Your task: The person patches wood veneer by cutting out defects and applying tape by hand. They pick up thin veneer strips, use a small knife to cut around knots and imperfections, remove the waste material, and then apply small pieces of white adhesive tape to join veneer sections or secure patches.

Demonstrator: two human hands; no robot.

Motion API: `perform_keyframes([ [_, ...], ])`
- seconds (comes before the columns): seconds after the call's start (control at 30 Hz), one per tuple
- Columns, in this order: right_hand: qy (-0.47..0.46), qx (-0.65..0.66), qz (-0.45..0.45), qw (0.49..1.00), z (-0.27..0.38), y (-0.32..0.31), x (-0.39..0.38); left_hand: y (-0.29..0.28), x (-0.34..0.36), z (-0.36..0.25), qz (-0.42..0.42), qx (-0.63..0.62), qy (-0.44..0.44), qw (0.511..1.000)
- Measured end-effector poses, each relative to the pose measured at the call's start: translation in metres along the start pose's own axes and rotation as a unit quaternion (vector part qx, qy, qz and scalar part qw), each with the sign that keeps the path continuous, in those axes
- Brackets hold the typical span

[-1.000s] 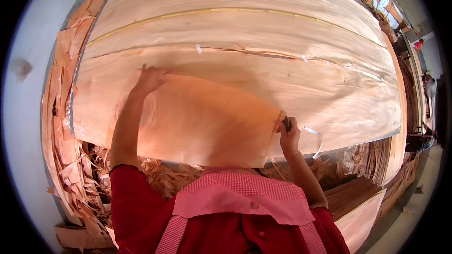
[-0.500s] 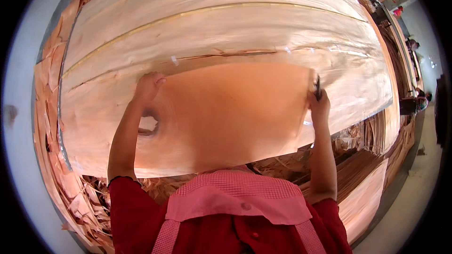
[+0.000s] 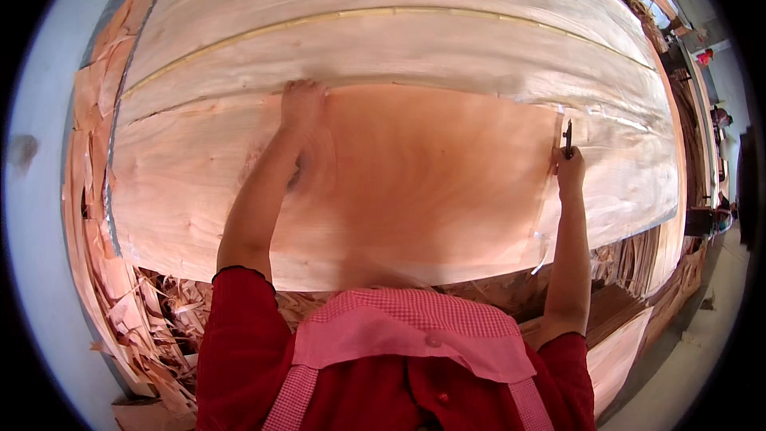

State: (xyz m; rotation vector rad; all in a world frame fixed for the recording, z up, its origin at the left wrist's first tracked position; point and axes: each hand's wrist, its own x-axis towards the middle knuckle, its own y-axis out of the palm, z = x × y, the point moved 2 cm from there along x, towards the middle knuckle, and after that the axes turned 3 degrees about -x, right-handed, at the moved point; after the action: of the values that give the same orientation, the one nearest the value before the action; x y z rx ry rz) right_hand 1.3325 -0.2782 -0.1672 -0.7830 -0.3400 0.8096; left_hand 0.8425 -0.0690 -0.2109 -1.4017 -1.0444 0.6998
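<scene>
An orange-brown wood veneer sheet (image 3: 431,168) lies over a large, paler stack of veneer (image 3: 383,44). At the sheet's far left edge my left hand (image 3: 303,102) has its fingers bent down on the veneer, slightly blurred. Beneath that forearm a dark-edged hole (image 3: 298,172) in the sheet is partly covered. My right hand (image 3: 570,168) closes round a slim black tool (image 3: 568,137) beside the sheet's right edge, its tip pointing away from me. The tool's exact kind is unclear.
A yellowish strip (image 3: 375,11) runs across the stack's far part. Scrap veneer (image 3: 124,295) piles up along the left and below the near edge. More stacked veneer (image 3: 638,259) stands at the near right. Other people (image 3: 722,118) are at the far right.
The veneer sheet has moved right and away from me and now lies flatter on the stack. Both hands moved right with it. The hole is now mostly behind my left forearm.
</scene>
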Motion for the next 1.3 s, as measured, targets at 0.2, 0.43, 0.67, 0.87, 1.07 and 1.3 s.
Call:
perform_keyframes([
  [0.2,0.016,-0.003,0.023,1.000,-0.007,0.019,0.002,0.021,-0.038,-0.004,-0.211,-0.036,0.041,0.976],
  [0.43,0.039,0.035,0.034,0.998,-0.028,0.026,0.008,0.007,-0.054,-0.012,-0.184,-0.072,0.040,0.980],
  [0.67,0.024,0.043,0.041,0.998,-0.019,0.034,0.007,0.002,-0.048,0.004,-0.186,-0.122,-0.053,0.973],
  [0.87,0.011,0.068,0.006,0.998,-0.032,0.038,0.004,0.023,-0.044,0.003,-0.114,0.010,-0.053,0.992],
  [1.07,0.018,0.109,-0.006,0.994,-0.045,0.032,0.004,0.029,-0.042,-0.004,-0.034,0.018,-0.086,0.996],
  [1.3,0.016,0.069,-0.005,0.997,-0.032,0.024,-0.012,0.035,-0.048,0.004,-0.055,0.011,-0.050,0.997],
])
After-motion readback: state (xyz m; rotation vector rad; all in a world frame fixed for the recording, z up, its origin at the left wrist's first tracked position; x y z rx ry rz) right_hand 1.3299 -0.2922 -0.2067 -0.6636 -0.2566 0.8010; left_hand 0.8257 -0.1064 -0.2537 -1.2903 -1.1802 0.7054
